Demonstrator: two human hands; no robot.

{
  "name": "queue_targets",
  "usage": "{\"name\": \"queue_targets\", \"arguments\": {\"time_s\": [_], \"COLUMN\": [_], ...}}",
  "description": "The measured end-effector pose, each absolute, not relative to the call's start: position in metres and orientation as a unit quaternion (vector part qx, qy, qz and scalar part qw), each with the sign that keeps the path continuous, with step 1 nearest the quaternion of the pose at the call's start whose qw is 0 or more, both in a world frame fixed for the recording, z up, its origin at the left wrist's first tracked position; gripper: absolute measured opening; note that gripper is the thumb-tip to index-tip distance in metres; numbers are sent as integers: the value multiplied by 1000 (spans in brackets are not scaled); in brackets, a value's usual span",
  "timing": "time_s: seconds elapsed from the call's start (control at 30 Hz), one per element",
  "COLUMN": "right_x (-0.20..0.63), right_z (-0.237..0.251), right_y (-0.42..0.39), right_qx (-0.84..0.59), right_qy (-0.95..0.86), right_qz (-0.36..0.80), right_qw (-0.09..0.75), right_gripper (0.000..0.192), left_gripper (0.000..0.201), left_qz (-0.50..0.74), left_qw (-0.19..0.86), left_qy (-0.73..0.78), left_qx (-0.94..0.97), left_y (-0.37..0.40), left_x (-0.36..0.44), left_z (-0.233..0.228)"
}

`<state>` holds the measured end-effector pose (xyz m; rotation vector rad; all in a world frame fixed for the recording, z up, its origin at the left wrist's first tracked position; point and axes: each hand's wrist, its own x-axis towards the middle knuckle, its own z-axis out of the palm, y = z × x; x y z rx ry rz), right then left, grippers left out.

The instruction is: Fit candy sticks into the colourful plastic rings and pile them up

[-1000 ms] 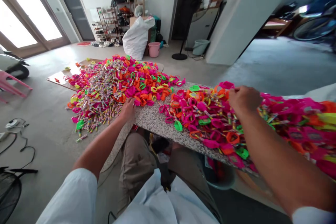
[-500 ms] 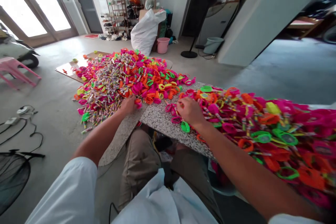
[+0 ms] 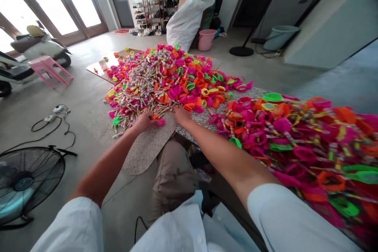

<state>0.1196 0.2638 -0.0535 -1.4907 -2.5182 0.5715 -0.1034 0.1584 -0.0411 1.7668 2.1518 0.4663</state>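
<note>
A large heap of bright plastic toy watches (image 3: 189, 76) and wrapped candy tubes (image 3: 144, 75) covers the speckled stone tabletop (image 3: 137, 153). My left hand (image 3: 144, 123) is at the heap's near edge, its fingers closed on a toy watch (image 3: 160, 122); pink and orange plastic shows past the fingertips. Just to the right, my right hand (image 3: 181, 116) reaches to the edge of the heap with its fingers bunched among candy tubes. What lies between those fingertips is too small to tell. On the right, a second pile of toy watches (image 3: 283, 126) has candy tubes attached.
A black fan (image 3: 25, 181) stands on the floor at left, with a cable and power strip (image 3: 50, 118) near it. Beyond the table are a white sack (image 3: 184, 19), a pink bucket (image 3: 206, 40) and a grey bucket (image 3: 279, 37). A pink stool (image 3: 49, 67) stands by a scooter.
My right hand has moved left from the right-hand pile to the big heap, beside my left hand. The view has turned rightward-shifted, showing more of the fan and scooter.
</note>
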Motion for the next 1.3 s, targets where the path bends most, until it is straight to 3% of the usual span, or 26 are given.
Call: {"name": "queue_targets", "arguments": {"time_s": [0.2,0.37,0.57,0.7,0.93,1.03,1.3], "right_x": [104,99,106,128,202,235,289], "right_z": [-50,-44,-41,-33,-5,10,34], "right_y": [273,271,267,244,150,109,64], "right_qx": [-530,-557,-593,-580,-461,-371,-355], "right_qy": [-827,-805,-761,-737,-648,-581,-583], "right_qz": [181,196,248,313,541,638,598], "right_qw": [58,57,88,151,275,343,421], "right_gripper": [48,53,50,32,25,30,32], "left_gripper": [52,61,57,57,42,36,32], "left_qz": [413,526,570,590,605,597,541], "left_qw": [340,430,437,452,579,577,517], "left_qy": [703,628,568,524,401,397,419], "left_qx": [469,379,402,416,371,391,515], "left_y": [120,79,41,28,24,27,32], "left_x": [-107,-79,-33,-12,20,42,99], "left_z": [-41,-37,-31,-19,12,18,21]}}
